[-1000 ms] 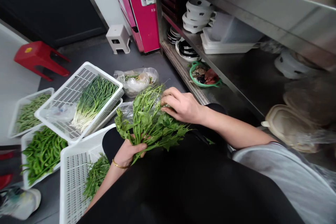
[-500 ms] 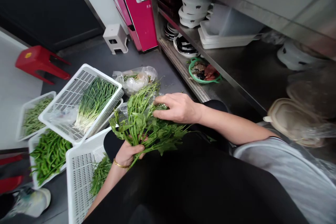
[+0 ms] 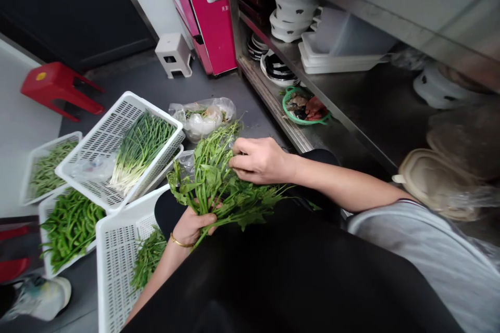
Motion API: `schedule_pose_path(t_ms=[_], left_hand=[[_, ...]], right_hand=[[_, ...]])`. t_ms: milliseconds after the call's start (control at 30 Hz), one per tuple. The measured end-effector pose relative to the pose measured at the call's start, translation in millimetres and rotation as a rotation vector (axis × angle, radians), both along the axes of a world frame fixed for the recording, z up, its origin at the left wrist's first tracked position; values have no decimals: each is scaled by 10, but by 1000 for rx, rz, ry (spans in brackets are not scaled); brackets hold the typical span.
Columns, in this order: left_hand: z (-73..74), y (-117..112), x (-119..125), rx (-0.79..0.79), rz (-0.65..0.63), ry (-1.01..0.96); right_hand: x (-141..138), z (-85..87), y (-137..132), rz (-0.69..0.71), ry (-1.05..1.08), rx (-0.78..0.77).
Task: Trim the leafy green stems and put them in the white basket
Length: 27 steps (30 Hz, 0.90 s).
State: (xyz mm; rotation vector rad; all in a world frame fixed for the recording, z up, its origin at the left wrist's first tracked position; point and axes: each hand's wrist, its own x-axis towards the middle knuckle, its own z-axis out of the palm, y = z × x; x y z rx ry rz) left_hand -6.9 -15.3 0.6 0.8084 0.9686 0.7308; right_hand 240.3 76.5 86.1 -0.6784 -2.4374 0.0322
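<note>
A bunch of leafy greens (image 3: 211, 177) with long thin stems and curly tendrils is gripped near the stem ends by my left hand (image 3: 196, 225), which wears a gold bangle. Leaves fan out upward and to the right over my lap. At the bunch's right side, my right hand (image 3: 261, 160) is closed with thumb and fingers pinched together; what they hold, if anything, is hidden. Below my left forearm, more cut greens (image 3: 150, 257) lie in a white perforated basket (image 3: 113, 250).
Baskets to the left hold scallions (image 3: 140, 145), green peppers (image 3: 72, 226) and green beans (image 3: 52, 166). A clear plastic bag (image 3: 203, 117) lies on the floor beyond. Steel shelving (image 3: 351, 119) stands close on the right. There are a red stool (image 3: 58, 86), a white stool (image 3: 174, 54) and another person's shoe (image 3: 41, 296).
My right hand's thumb and fingers, which were apart over the greens, have closed into a pinch. My left hand keeps its hold on the bunch. The view has shifted slightly.
</note>
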Motion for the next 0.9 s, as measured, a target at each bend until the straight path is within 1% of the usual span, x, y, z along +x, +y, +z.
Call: schedule_pose_path(t_ms=[100,167,267,333,433,500,533,600,633,700,767,800,900], left_hand=[[6,2,10,2,19,-28],[16,3,17,2,34,-40],[27,6,21,-3,29,-36],[23,9,19,-2,26,-37],[4,12,10,3,58,-50],[-9,11,5,5,91,-47],[-14,11,4,5,105,-43],[-19,11,7,7,121,-35],[-20,13,12,9,123,-32],[-19,20,28,8,109,-23],[-11,30,48,5,77,-12],[-6,34,57,3,63,-10],[13,36,71,6,42,-21]], right_hand=[[12,-14,-2,-35,171,-204],[34,-7,2,-21,205,-285],[73,27,19,11,213,-338],[118,64,62,3,284,-373],[249,145,182,-95,442,-432],[354,215,248,-198,488,-403],[395,251,256,-236,468,-359],[416,312,199,-256,331,-244],[389,331,139,-230,222,-193],[261,332,-5,-122,-28,-127],[81,285,-110,-25,-245,-106],[-5,251,-131,-3,-323,-107],[-173,160,-91,13,-436,-138]])
